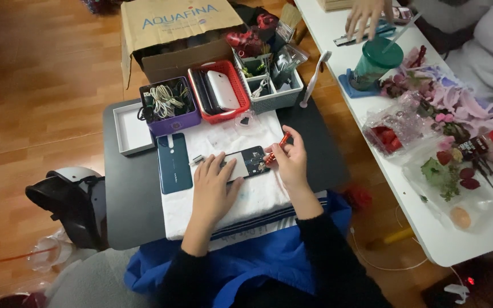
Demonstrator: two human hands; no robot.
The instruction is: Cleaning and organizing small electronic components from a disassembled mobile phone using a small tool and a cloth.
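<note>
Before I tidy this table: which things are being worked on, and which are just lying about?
In use:
left hand pressing the opened phone
right hand holding the red screwdriver
white cloth underneath

Lying about:
dark green back cover
purple cable basket
red basket
grey organiser
white tray

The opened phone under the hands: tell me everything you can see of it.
The opened phone lies flat on the white cloth, long side running left to right, back cover off and dark insides up. The left hand presses down on its left half. The right hand holds a red screwdriver with the tip at its right end. Fine parts are too small to tell.
</note>
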